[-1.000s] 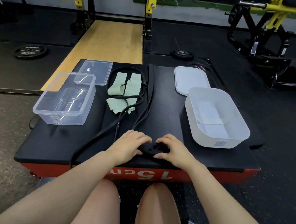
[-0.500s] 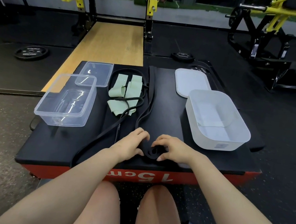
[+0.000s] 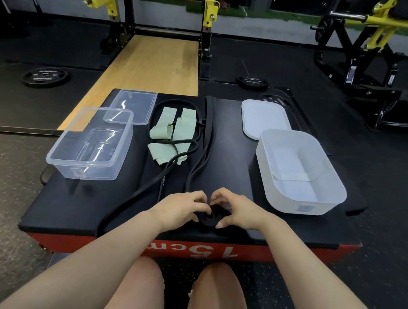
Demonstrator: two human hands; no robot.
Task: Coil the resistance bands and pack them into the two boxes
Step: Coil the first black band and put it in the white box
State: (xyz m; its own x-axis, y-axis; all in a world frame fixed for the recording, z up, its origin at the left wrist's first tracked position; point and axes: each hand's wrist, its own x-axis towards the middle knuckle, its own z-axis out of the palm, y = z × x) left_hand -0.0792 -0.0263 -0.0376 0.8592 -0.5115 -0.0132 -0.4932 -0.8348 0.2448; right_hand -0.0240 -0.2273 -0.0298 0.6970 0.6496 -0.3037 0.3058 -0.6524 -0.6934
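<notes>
A wide black resistance band [image 3: 206, 139] runs down the middle of the black platform [image 3: 76, 206], and its near end is rolled into a small tight coil [image 3: 210, 216]. My left hand [image 3: 181, 208] and my right hand [image 3: 238, 209] grip that coil from either side, fingers curled round it. A thinner black band [image 3: 138, 195] loops to the left and trails off the front edge. A pale green band [image 3: 174, 134] lies crumpled under it. A clear box [image 3: 90, 145] stands at the left, a white box [image 3: 301, 171] at the right; both hold nothing.
A clear lid [image 3: 132, 105] lies behind the clear box and a white lid [image 3: 262, 116] behind the white box. The platform has a red front marked 15cm. Weight plates [image 3: 45, 76], a rack and gym machines stand on the floor beyond. My knees are below the front edge.
The coil between my hands has grown tighter and rounder, and my fingers have closed in around it. The long band's loose part has shortened slightly.
</notes>
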